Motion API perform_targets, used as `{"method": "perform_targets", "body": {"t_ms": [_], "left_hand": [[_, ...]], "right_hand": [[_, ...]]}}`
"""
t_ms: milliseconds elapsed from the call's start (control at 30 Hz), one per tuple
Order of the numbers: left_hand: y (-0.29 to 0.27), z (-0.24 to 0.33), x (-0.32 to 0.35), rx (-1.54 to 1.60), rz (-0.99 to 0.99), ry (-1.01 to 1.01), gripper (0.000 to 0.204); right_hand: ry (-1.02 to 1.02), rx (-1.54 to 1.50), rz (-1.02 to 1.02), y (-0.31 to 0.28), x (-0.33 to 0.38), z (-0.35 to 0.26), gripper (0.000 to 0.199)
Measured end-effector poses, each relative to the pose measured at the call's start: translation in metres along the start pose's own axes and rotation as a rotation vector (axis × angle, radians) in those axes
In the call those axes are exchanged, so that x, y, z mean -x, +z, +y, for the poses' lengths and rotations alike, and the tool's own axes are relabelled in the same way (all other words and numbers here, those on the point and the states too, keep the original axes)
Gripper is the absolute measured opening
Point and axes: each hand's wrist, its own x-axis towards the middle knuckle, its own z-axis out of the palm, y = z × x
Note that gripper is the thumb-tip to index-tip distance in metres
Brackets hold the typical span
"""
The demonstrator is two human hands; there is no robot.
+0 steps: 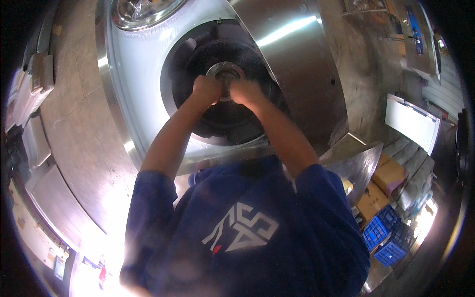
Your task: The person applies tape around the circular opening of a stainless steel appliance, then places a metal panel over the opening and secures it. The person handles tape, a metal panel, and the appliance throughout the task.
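Observation:
Both fists rest at a round metal ring (225,66) in the middle of a large black round dish-like part (217,121). My left hand (207,90) is closed at the ring's left side. On its right side my right hand (246,92) is closed too, slightly blurred. The fingertips are hidden under the knuckles. Around the black part lies a pale, light-coloured top (133,84) of a steel-edged unit. A brushed steel sheet (302,64) overlaps the black part's right edge.
A shiny round metal bowl (147,12) sits at the unit's far left. Blue plastic crates (381,227) and cardboard boxes (388,173) stand on the right. Farther right is a white panel (411,121). Wrapped flat packages (37,89) lie along the left.

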Motion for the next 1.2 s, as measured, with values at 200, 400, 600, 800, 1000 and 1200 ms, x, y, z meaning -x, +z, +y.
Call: {"method": "perform_targets", "body": {"t_ms": [200, 400, 600, 800, 1000, 1200], "left_hand": [[-0.010, 0.013, 0.014, 0.100, 0.069, -0.036, 0.020], [0.000, 0.024, 0.017, 0.070, -0.041, -0.065, 0.022], [0.006, 0.021, 0.018, 0.090, 0.015, -0.083, 0.023], [-0.014, 0.012, 0.052, 0.298, 0.095, -0.201, 0.029], [-0.020, 0.003, 0.111, 0.576, 0.395, -0.282, 0.031], [-0.014, 0.031, 0.169, 0.873, 0.657, -0.306, 0.027]], "right_hand": [[0.057, -0.011, 0.045, -0.002, 0.003, -0.004, 0.020], [0.051, -0.002, -0.056, -0.006, -0.002, -0.009, 0.025], [0.061, 0.020, -0.070, -0.010, 0.000, -0.010, 0.028], [-0.033, -0.010, 0.011, -0.001, 0.003, -0.015, 0.026], [-0.135, 0.131, -0.003, 0.005, 0.000, -0.027, 0.026], [-0.088, -0.228, 0.295, -0.017, 0.092, -0.034, 0.029]]}}
